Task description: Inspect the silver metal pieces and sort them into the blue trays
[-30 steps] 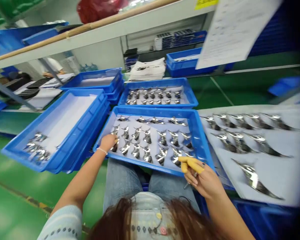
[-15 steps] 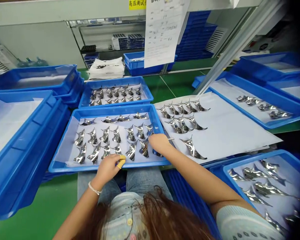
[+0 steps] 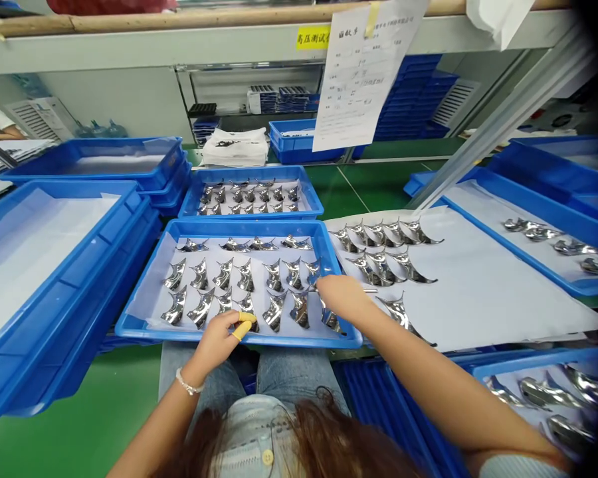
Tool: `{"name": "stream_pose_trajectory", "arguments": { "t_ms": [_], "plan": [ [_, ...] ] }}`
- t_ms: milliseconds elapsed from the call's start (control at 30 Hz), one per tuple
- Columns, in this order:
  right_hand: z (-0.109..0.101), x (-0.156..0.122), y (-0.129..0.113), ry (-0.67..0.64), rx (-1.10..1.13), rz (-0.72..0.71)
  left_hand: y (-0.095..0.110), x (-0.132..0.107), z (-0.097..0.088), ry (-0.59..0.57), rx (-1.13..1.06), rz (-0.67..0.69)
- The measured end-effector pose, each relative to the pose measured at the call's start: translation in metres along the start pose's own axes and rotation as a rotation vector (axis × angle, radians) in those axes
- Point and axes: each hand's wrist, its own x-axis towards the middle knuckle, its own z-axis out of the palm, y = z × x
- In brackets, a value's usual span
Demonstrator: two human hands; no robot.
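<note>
A blue plastic tray (image 3: pixel 239 228) lined with white sheet rests on my lap, holding rows of curved, polished silver metal pieces (image 3: pixel 274 275). My left hand (image 3: pixel 216 338) lies at the tray's front edge, its yellow finger cot touching or nearly touching a front-row piece. My right hand (image 3: pixel 343 297) is over the tray's right rim, above a piece in the near right corner. A slim metal tool (image 3: pixel 366 290) sticks out from that hand's grip. To the right, more silver pieces (image 3: pixel 383 262) lie on a white paper sheet (image 3: pixel 493 299).
Behind my tray, a blue tray (image 3: pixel 252 174) holds smaller rows of pieces. Stacked blue trays (image 3: pixel 64 192) stand at left, and further trays with pieces (image 3: pixel 533 216) stand at right. A printed sheet (image 3: pixel 359 73) hangs above. A co-worker's arm (image 3: pixel 0 133) shows far left.
The view has swung from tilted to nearly level. My left hand has moved back from mid-tray to the front edge. My right hand has moved from the near side out over the tray's right rim.
</note>
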Motion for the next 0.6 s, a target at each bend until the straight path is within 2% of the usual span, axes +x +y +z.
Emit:
{"name": "stream_pose_trajectory", "arguments": {
  "t_ms": [100,167,233,333,400,500,600],
  "plan": [
    [-0.022,-0.014,0.005,0.143,0.031,0.052,0.01,0.001,-0.002,0.015,-0.085,-0.062],
    [-0.033,-0.021,0.002,0.264,0.112,0.028,0.025,0.003,-0.004,0.021,-0.134,-0.105],
    [-0.04,-0.026,-0.01,0.451,0.381,-0.124,0.044,0.004,-0.005,0.02,-0.257,-0.114],
    [-0.039,-0.031,-0.04,0.712,1.016,-0.447,0.074,0.003,-0.01,-0.039,-0.54,-0.055],
    [-0.036,-0.033,-0.061,0.757,1.312,-0.558,0.089,-0.001,-0.013,-0.059,-0.693,-0.026],
    [-0.033,-0.037,-0.081,0.751,1.529,-0.584,0.101,-0.009,-0.02,-0.014,-0.843,-0.047],
    [-0.031,-0.045,-0.087,0.627,1.733,-0.547,0.108,-0.019,-0.027,0.021,-0.916,-0.072]
  ]
}}
